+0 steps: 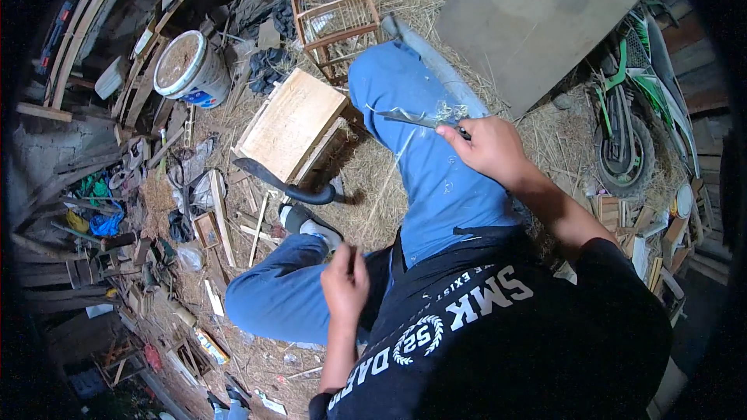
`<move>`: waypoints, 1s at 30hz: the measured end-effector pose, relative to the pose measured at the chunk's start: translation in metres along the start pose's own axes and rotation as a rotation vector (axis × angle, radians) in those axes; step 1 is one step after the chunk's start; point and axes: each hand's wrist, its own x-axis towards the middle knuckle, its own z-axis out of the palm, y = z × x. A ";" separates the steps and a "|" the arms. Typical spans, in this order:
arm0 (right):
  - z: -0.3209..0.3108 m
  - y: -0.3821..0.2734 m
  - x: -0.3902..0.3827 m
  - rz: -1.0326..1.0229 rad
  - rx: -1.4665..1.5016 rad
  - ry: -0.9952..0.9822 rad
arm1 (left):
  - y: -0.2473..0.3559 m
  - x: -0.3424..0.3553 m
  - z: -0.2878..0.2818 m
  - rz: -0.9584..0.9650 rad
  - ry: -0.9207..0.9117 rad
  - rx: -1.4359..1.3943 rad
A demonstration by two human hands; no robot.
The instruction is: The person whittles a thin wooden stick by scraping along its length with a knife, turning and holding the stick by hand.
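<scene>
- Knife [412, 118] is the main thing here: a slim blade lying across the person's raised knee, long axis roughly 9 to 3 o'clock, tip toward 9, handle end tucked into the right hand [489, 148].
- Right hand's grip is closed on the knife handle, fingers curled over it, at about 1 o'clock from frame centre.
- Left hand [345, 284] sits low at about 7 o'clock, close to the body. Fingers are pinched narrow around what looks like a thin pale sliver [387, 179] running up toward the blade, but it's too thin to say for sure that it's held.
- So the blade lies up toward 1 o'clock from the left hand, well apart from it. The right hand is the one on it, and the sliver's length runs diagonally between the two hands, over the blue jeans [436, 179].
- Some pale curly shavings [447, 113] sit right by the blade, just beside the right hand's fingers.
- Other stuff around: a machete-looking curved blade [280, 181] on the straw floor at about 9 o'clock, next to a wooden box [292, 120]; a white bucket [191, 70] at 10 o'clock; a slatted wooden cage [336, 19] at 12; a green dirt bike [634, 101] at 3, behind a leaning board [537, 12].
</scene>
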 end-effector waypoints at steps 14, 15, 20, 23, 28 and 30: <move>-0.012 -0.015 -0.001 -0.114 -0.008 -0.086 | 0.029 0.062 0.058 -0.012 -0.009 -0.213; -0.011 -0.016 0.000 -0.113 -0.007 -0.088 | 0.036 0.069 0.063 -0.011 -0.018 -0.235; -0.010 -0.023 0.005 -0.209 -0.118 -0.074 | 0.045 0.086 0.080 -0.014 -0.003 -0.287; -0.008 -0.020 0.009 -0.216 -0.145 -0.097 | 0.042 0.086 0.081 -0.006 -0.013 -0.273; -0.006 -0.013 0.013 -0.191 -0.113 -0.106 | 0.039 0.072 0.073 0.009 0.004 -0.200; -0.007 -0.011 0.014 -0.185 -0.093 -0.092 | 0.036 0.058 0.060 -0.013 -0.009 -0.136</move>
